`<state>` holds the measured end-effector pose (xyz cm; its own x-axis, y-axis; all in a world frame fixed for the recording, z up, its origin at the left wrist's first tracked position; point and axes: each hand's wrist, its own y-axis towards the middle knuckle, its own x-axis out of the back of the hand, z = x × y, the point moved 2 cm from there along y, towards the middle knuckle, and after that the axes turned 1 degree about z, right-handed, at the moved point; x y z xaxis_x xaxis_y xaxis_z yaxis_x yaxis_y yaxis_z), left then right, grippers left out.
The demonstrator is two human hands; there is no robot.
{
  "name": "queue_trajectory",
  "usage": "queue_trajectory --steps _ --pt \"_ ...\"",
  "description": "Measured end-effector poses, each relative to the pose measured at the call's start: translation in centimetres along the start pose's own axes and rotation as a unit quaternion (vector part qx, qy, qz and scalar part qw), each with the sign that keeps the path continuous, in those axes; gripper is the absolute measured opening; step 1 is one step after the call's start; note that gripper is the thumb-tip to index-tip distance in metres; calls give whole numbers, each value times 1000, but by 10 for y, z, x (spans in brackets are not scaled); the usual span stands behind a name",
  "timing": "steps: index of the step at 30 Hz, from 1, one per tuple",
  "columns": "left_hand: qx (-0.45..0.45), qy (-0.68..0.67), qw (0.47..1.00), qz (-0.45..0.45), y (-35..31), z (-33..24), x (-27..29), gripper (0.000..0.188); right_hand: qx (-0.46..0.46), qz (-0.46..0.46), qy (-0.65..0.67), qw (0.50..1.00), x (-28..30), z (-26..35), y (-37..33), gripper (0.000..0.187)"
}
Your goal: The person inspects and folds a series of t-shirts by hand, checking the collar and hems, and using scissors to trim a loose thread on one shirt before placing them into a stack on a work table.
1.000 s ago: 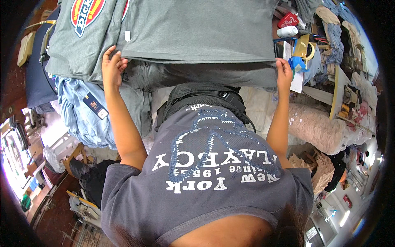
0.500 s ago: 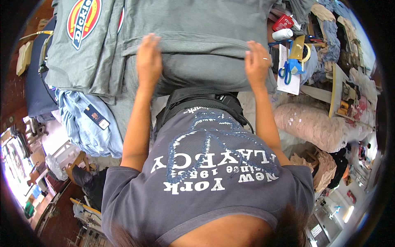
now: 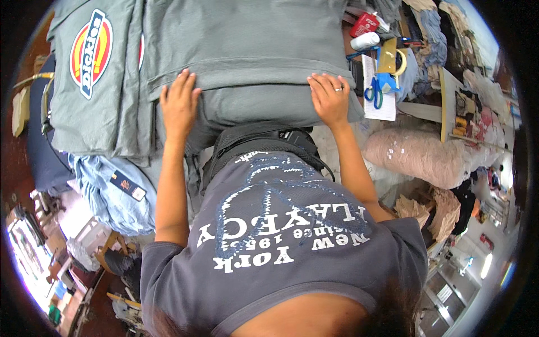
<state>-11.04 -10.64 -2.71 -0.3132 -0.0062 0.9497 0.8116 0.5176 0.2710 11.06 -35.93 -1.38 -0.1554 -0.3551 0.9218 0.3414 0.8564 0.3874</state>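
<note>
A grey garment [image 3: 247, 39] lies spread over the work surface in front of me, with a wide band of cloth [image 3: 252, 76] running across its near edge. My left hand [image 3: 179, 106] rests on the left end of that band, fingers stretched out and slightly spread. On the right end, my right hand [image 3: 329, 100] lies with loosely bent fingers, a ring on one of them. Neither hand visibly grips the cloth. Left of the left hand is another grey garment [image 3: 120, 106] bearing a red, yellow and blue printed emblem.
To the right are blue-handled scissors [image 3: 373, 92], a white paper pad [image 3: 386, 112], a tape roll [image 3: 401, 62], a white bottle [image 3: 365, 41] and a red packet [image 3: 365, 24]. A pinkish cloth bundle [image 3: 412, 157] lies nearer. Light blue fabric [image 3: 109, 196] with a dark tag hangs at left.
Both hands have drawn slightly back toward me on the band, and the left one is no longer blurred. The whole view has shifted, so the surroundings sit further left.
</note>
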Motion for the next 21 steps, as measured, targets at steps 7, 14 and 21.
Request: queue_trajectory --steps 7,14,21 --pt "-29 61 998 -3 28 46 23 28 -255 -126 141 948 0 -48 -32 16" --pt "-86 48 995 20 34 62 35 18 -257 -175 292 905 -3 -57 5 16" --pt "-212 74 960 167 44 61 54 19 -126 239 137 953 -18 1 66 24"
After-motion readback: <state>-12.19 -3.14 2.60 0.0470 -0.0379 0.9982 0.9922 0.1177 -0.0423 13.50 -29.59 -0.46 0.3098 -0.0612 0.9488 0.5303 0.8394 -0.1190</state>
